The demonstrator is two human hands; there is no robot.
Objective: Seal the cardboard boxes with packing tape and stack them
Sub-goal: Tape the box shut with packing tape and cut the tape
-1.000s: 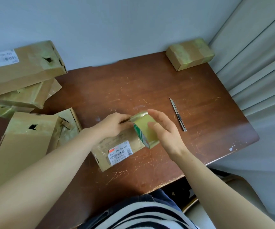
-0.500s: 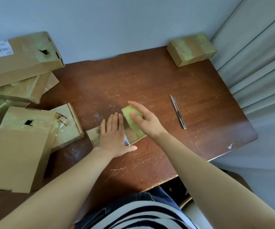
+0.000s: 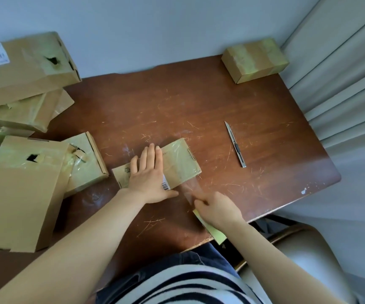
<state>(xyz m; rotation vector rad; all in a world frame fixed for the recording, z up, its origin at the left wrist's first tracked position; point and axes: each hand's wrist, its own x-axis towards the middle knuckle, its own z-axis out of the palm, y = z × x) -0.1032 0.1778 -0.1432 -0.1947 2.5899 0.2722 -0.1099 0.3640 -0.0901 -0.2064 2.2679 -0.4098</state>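
A small flat cardboard box [image 3: 180, 163] with a barcode label lies in the middle of the brown table [image 3: 199, 102]. My left hand [image 3: 149, 174] presses flat on its top with straight fingers. Near the table's front edge my right hand [image 3: 217, 210] grips the roll of packing tape [image 3: 212, 229], which is mostly hidden under the hand. A clear strip of tape [image 3: 190, 189] runs from the box's near edge to the roll.
A metal utility knife [image 3: 235, 144] lies right of the box. A taped box [image 3: 255, 60] sits at the far right corner. Several larger boxes [image 3: 23, 189] crowd the left side, some piled [image 3: 23, 69]. Curtains hang at right, a chair [image 3: 297, 255] below.
My right hand pulled the tape roll from the box's top toward me, past its near edge, drawing out a strip. My left hand went from holding the tape end to pressing flat.
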